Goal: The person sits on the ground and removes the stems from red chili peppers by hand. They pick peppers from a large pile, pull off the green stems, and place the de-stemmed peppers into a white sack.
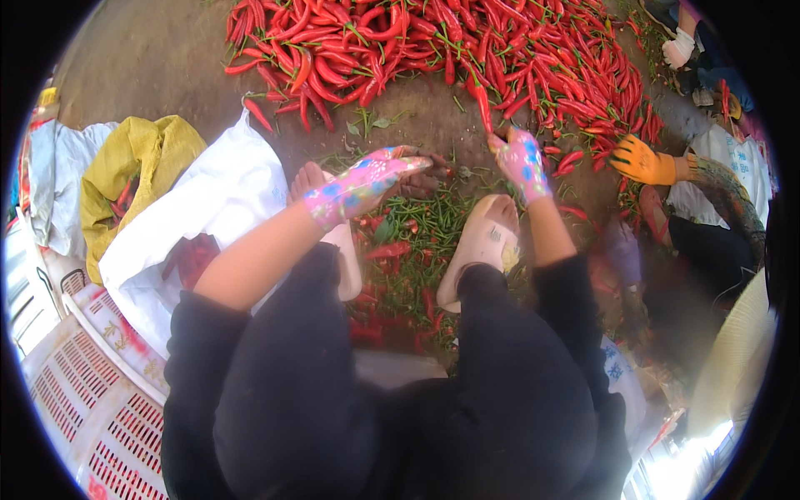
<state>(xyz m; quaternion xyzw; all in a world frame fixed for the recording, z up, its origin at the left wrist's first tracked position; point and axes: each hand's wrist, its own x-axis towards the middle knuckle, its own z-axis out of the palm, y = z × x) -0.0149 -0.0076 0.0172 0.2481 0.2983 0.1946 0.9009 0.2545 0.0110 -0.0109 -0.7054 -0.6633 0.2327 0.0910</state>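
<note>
A big heap of red chili peppers (467, 50) covers the ground ahead of me. My right hand (521, 160), in a pink flowered glove, pinches one red chili (482, 104) by its stem end at the heap's near edge. My left hand (375, 179), in the same kind of glove, hovers over a pile of green stems (425, 225) between my feet; its fingers look curled around something small, but I cannot make out what. Both feet wear pale slippers (479, 246).
A white sack (217, 200) with chilies inside lies open at my left, next to a yellow bag (133, 167). A white slatted crate (92, 400) stands at lower left. Another person's orange-gloved hand (642, 161) reaches into the heap at right.
</note>
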